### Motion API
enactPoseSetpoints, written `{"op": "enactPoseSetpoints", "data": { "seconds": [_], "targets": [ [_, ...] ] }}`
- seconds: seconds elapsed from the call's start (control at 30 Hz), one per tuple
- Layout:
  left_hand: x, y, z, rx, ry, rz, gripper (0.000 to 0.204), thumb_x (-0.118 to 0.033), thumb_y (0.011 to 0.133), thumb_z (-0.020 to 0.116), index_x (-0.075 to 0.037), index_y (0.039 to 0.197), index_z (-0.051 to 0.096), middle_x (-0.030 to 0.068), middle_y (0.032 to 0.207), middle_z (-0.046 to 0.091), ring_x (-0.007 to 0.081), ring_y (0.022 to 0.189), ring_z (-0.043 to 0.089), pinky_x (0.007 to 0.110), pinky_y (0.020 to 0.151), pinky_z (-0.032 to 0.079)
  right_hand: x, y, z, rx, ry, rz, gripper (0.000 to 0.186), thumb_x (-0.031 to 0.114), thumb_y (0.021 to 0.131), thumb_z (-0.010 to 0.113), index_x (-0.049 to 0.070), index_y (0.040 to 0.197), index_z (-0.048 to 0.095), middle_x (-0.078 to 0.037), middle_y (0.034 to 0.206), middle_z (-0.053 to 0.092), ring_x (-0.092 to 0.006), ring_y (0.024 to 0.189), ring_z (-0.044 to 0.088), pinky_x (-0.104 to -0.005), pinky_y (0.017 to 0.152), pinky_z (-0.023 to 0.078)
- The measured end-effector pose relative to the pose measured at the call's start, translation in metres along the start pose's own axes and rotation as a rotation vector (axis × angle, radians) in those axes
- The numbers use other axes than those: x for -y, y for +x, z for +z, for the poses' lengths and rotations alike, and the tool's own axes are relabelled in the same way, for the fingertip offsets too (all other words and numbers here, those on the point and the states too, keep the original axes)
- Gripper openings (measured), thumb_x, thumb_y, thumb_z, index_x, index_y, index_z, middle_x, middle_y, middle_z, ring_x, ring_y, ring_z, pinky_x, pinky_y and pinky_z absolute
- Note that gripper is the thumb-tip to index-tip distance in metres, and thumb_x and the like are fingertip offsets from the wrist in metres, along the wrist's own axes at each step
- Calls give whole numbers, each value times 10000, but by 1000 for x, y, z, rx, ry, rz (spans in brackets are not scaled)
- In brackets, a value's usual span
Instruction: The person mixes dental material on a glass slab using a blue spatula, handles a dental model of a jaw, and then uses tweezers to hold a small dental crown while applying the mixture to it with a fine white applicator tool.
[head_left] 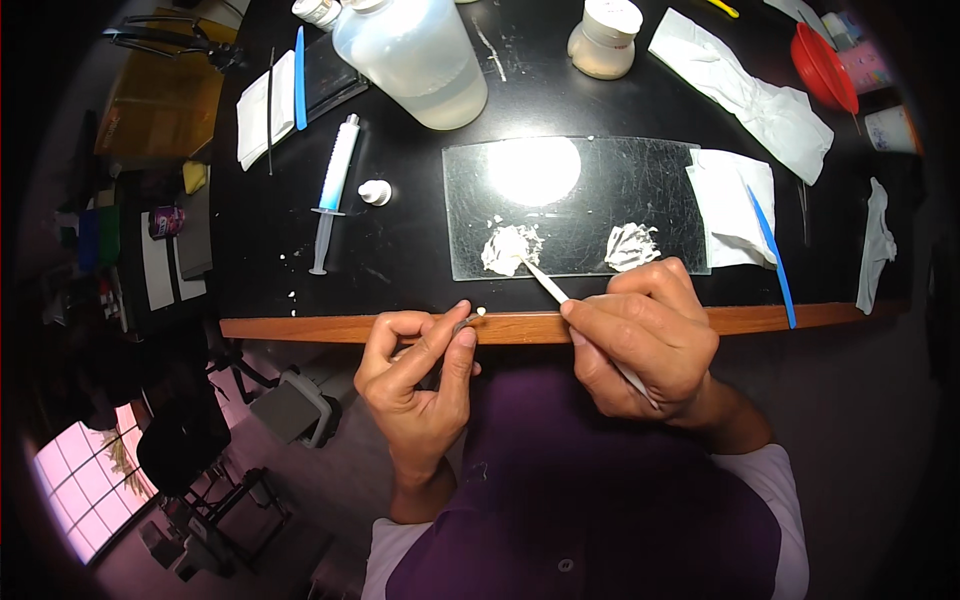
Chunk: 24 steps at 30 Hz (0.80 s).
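Note:
My right hand [640, 340] grips a thin white stick [543, 281], whose tip touches the left mound of white paste [508, 251] on a glass slab [570, 200]. A second, streaky white mound [630, 247] sits at the slab's right. My left hand [415, 375] pinches a small grey metal piece [463, 324] just in front of the table's wooden edge, with a small white bit [481, 311] at its tip. White paper [725, 190] lies at the slab's right, with a blue instrument [781, 275] across it.
On the black tabletop are a syringe [338, 165], small white bottle [375, 192], large translucent bottle [410, 70], jar [602, 45], crumpled paper [740, 90] and red bowl [822, 65]. The wooden edge [270, 328] crosses before me. A black chair [185, 450] stands lower left.

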<state>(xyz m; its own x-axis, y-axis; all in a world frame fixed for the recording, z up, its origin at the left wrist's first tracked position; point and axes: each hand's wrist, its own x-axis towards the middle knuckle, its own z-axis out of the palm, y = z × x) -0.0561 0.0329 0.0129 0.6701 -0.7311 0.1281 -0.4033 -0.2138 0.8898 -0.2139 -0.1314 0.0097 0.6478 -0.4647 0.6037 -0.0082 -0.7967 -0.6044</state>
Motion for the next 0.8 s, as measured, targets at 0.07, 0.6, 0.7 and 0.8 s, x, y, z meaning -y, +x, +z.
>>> {"op": "enactPoseSetpoints", "data": {
  "seconds": [0.07, 0.6, 0.7, 0.8],
  "targets": [
    [-2, 0, 0, 8, 0, -13, 177, 34, 979, 749, 36, 1142, 816, 61, 978, 613, 89, 714, 648, 220, 550, 589, 2, 3, -3, 1, 10, -1, 255, 6, 701, 779, 26, 956, 794, -4, 792, 735, -153, 685, 618, -320, 662, 397],
    [1, -1, 0, -8, -20, -36, 244, 65, 927, 793, 14, 1164, 821, 77, 977, 650, 89, 682, 681, 214, 581, 569, 6, -4, -7, 63, 106, -125, 269, 52, 728, 796, 87, 994, 787, 35, 853, 760, -127, 736, 647, -285, 636, 417],
    [1, -2, 0, -16, -19, -38, 244, 66, 926, 793, 14, 1163, 822, 77, 981, 649, 88, 678, 681, 215, 582, 563, 5, -4, -5, 66, 96, -116, 273, 53, 721, 799, 86, 992, 786, 33, 851, 761, -128, 739, 648, -283, 637, 417],
    [1, -2, 0, -16, -24, -31, 243, 67, 926, 792, 14, 1161, 823, 76, 986, 648, 86, 676, 680, 213, 584, 560, 7, -6, -6, 82, 123, -97, 295, 18, 771, 789, 94, 1057, 774, 15, 871, 767, -149, 754, 615, -319, 649, 413]
  ]
}}
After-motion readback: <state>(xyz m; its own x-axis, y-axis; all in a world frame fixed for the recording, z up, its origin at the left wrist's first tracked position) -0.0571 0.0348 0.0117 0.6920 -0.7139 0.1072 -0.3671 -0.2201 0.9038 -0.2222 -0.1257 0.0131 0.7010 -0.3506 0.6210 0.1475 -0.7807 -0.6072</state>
